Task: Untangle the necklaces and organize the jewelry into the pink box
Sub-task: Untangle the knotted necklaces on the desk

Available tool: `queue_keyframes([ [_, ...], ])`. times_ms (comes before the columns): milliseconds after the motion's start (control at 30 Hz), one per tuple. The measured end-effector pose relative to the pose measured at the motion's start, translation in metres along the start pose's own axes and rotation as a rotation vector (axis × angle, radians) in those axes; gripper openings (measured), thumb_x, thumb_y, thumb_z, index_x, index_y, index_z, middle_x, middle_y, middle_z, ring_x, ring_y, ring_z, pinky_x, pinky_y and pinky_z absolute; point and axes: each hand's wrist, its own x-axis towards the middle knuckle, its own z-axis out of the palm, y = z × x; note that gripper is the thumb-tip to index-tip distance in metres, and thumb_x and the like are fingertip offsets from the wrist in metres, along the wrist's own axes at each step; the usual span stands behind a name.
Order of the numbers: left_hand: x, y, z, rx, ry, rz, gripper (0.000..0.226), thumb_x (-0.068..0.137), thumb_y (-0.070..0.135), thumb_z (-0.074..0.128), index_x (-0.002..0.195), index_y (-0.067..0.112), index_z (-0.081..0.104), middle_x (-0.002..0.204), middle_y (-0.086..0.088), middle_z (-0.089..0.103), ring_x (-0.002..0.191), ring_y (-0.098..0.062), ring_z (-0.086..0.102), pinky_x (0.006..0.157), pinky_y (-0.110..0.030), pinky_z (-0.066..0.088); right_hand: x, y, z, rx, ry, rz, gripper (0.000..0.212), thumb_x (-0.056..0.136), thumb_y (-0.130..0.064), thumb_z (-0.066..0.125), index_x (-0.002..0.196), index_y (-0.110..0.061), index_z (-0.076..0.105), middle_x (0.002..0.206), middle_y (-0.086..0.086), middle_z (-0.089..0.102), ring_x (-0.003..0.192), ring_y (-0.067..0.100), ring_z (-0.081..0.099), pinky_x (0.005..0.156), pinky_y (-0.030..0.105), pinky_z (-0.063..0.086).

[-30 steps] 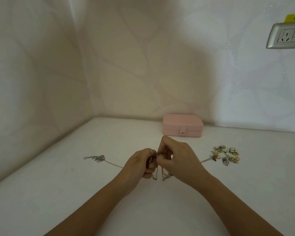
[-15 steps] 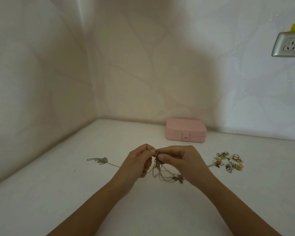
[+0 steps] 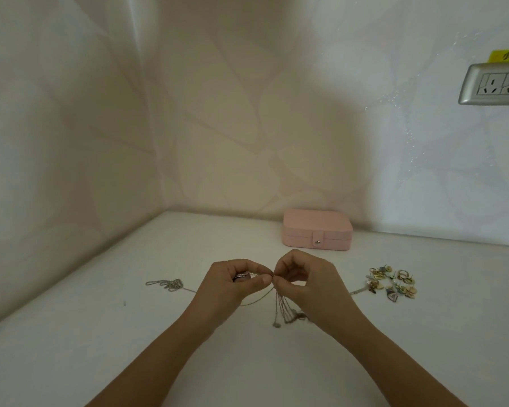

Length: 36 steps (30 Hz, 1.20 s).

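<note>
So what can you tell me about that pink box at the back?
The pink box is a flat rectangular case with rounded corners, apparently soft leatherette. Its lid is shut, fastened by a small tab with a metal snap at the front middle. It lies flat on the white table, close to the back wall. Nothing rests on it.

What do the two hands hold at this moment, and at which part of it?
The left hand and the right hand both pinch the tangled necklaces at the top, fingertips almost meeting; the rest hangs below.
</note>
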Motion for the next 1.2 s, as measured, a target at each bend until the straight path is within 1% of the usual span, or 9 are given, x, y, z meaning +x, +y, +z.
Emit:
queue_keyframes([
  [133, 0.000, 0.001, -0.002, -0.037, -0.015, -0.012, 0.008, 0.078, 0.012, 0.074, 0.086, 0.011, 0.077, 0.044, 0.005, 0.036, 0.041, -0.007, 0.026, 0.043, -0.011, 0.026, 0.001, -0.002, -0.001, 0.023, -0.039, 0.051, 0.013, 0.080, -0.012, 0.072, 0.074, -0.019, 0.063, 0.075, -0.006, 0.069, 0.072, 0.007, 0.067, 0.068, 0.016, 0.049],
  [300, 0.001, 0.003, -0.004, -0.086, -0.081, -0.051, 0.004, 0.078, 0.017, 0.074, 0.079, 0.014, 0.077, 0.054, -0.003, 0.036, 0.047, -0.013, 0.022, 0.046, -0.021, 0.021, 0.005, -0.004, -0.009, 0.249, -0.152, 0.211, 0.008, 0.071, -0.019, 0.074, 0.072, -0.014, 0.068, 0.072, 0.004, 0.066, 0.071, 0.021, 0.055, 0.073, 0.029, 0.042],
  [433, 0.002, 0.003, -0.001, -0.002, -0.075, 0.040, 0.007, 0.075, 0.021, 0.070, 0.068, 0.018, 0.070, 0.045, 0.008, 0.040, 0.042, -0.008, 0.025, 0.044, -0.017, 0.023, 0.008, -0.005, -0.002, 0.511, -0.163, 0.273, 0.005, 0.072, -0.004, 0.070, 0.072, -0.005, 0.065, 0.074, 0.012, 0.067, 0.073, 0.020, 0.065, 0.077, 0.027, 0.054],
  [533, 0.003, -0.002, -0.002, 0.126, -0.029, 0.099, 0.011, 0.072, 0.020, 0.068, 0.062, 0.020, 0.065, 0.043, 0.005, 0.035, 0.044, -0.008, 0.023, 0.045, -0.018, 0.023, 0.011, -0.005, 0.003, 0.307, -0.114, 0.240, 0.014, 0.076, 0.005, 0.068, 0.070, -0.006, 0.062, 0.073, 0.012, 0.070, 0.070, 0.020, 0.066, 0.075, 0.031, 0.055],
  [633, 0.003, -0.006, -0.007, 0.191, -0.034, 0.081, 0.018, 0.080, 0.010, 0.069, 0.065, 0.019, 0.065, 0.040, 0.010, 0.029, 0.042, -0.007, 0.021, 0.044, -0.016, 0.022, 0.014, -0.010, 0.005, -0.038, -0.091, 0.113, 0.015, 0.073, -0.001, 0.071, 0.073, -0.015, 0.063, 0.067, 0.000, 0.066, 0.061, 0.008, 0.059, 0.063, 0.023, 0.049],
  [833, 0.011, -0.004, -0.021, -0.064, -0.063, -0.044, 0.015, 0.089, 0.013, 0.062, 0.077, 0.011, 0.071, 0.048, 0.008, 0.029, 0.045, -0.010, 0.020, 0.044, -0.021, 0.020, 0.029, -0.027, 0.016, -0.373, -0.046, -0.102, 0.003, 0.080, -0.016, 0.069, 0.077, -0.017, 0.069, 0.066, -0.009, 0.063, 0.063, 0.005, 0.056, 0.059, 0.015, 0.044],
  [933, 0.014, -0.002, -0.029, -0.062, -0.008, -0.018, 0.017, 0.090, 0.012, 0.062, 0.074, 0.011, 0.069, 0.048, 0.008, 0.031, 0.044, -0.009, 0.022, 0.042, -0.016, 0.024, 0.041, -0.031, 0.012, -0.169, -0.121, 0.036, 0.007, 0.084, -0.016, 0.068, 0.078, -0.017, 0.071, 0.070, -0.008, 0.066, 0.065, 0.000, 0.057, 0.066, 0.014, 0.045],
  [1033, 0.015, -0.003, -0.033, 0.102, 0.065, 0.090, 0.014, 0.086, 0.011, 0.066, 0.072, 0.012, 0.067, 0.049, 0.002, 0.032, 0.044, -0.008, 0.024, 0.044, -0.015, 0.024, 0.046, -0.026, 0.008, 0.227, -0.385, 0.255, 0.011, 0.089, -0.016, 0.063, 0.079, -0.014, 0.069, 0.078, -0.002, 0.065, 0.079, 0.009, 0.058, 0.078, 0.023, 0.046],
  [1200, 0.016, -0.005, -0.035, 0.241, 0.093, 0.175, 0.011, 0.082, 0.013, 0.071, 0.073, 0.019, 0.071, 0.040, 0.009, 0.034, 0.042, -0.007, 0.027, 0.046, -0.012, 0.025, 0.042, -0.007, 0.015, 0.687, -0.486, 0.419, 0.006, 0.085, -0.013, 0.064, 0.082, -0.008, 0.066, 0.083, 0.004, 0.063, 0.081, 0.015, 0.058, 0.074, 0.024, 0.046],
])
